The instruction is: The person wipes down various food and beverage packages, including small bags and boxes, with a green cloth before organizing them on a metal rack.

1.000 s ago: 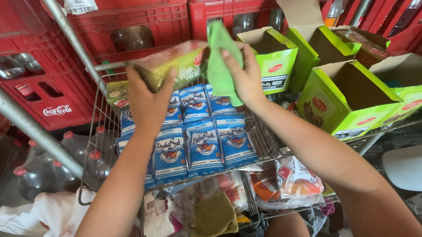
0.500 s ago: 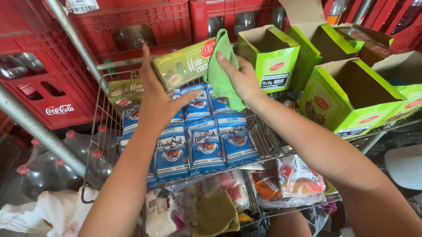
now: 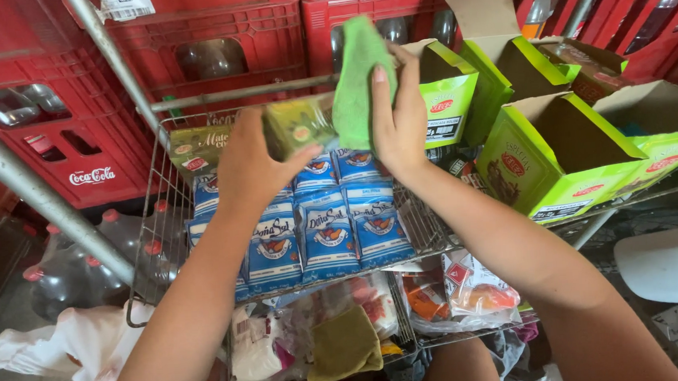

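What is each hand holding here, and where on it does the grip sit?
The left hand grips a green packet by its left end. The right hand holds a green cloth, fingers pressed on its right edge.

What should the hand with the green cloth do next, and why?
Probably draw the green cloth across the yellow-green packet. The right hand presses the cloth against the packet's end, while the left hand holds the packet above the wire basket.

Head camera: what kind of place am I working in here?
Most likely a small grocery shop or its stockroom. A wire rack holds rows of blue and white packets, open green display cartons stand beside it, and red bottle crates are stacked behind.
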